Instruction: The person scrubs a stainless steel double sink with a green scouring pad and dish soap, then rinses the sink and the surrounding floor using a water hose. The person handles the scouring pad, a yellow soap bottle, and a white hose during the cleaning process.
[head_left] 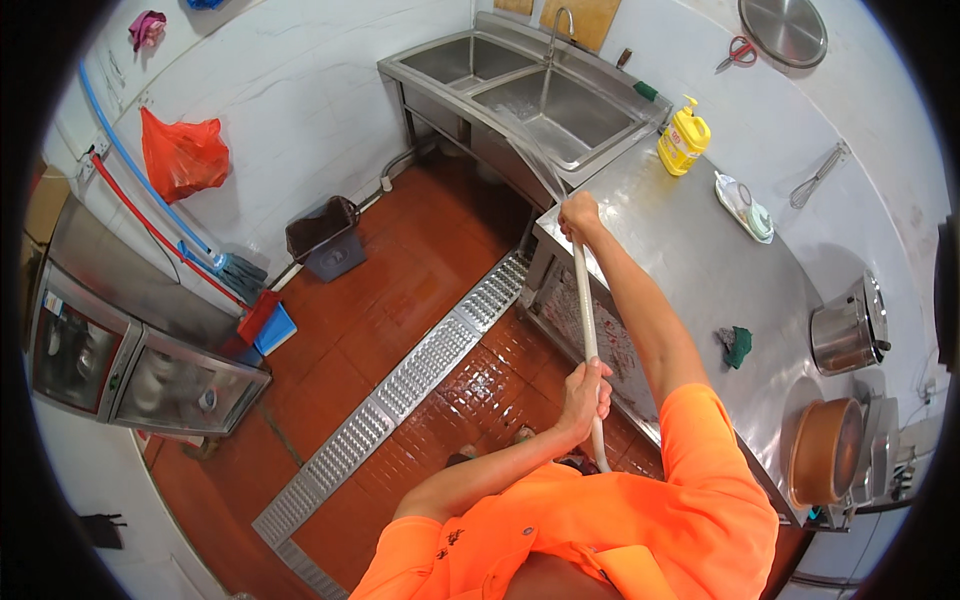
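A pale flexible hose (588, 312) runs upward between my two hands and trails down past my orange shirt. Near its outlet end, at the corner of the steel counter (690, 260), my right hand (580, 217) is wrapped round it. Lower down, my left hand (584, 400) is closed on the same hose. A stream of water (535, 155) arcs from the outlet toward the double-basin steel sink (598, 160). Its landing spot in the basin is hard to make out.
A yellow pump bottle (684, 140), a white dish (745, 208), a green scouring pad (738, 346), a steel pot (848, 330) and a brown pot (826, 452) stand on the counter. A metal drain grate (430, 365) crosses the wet red floor. A grey bin (330, 245) stands by the wall.
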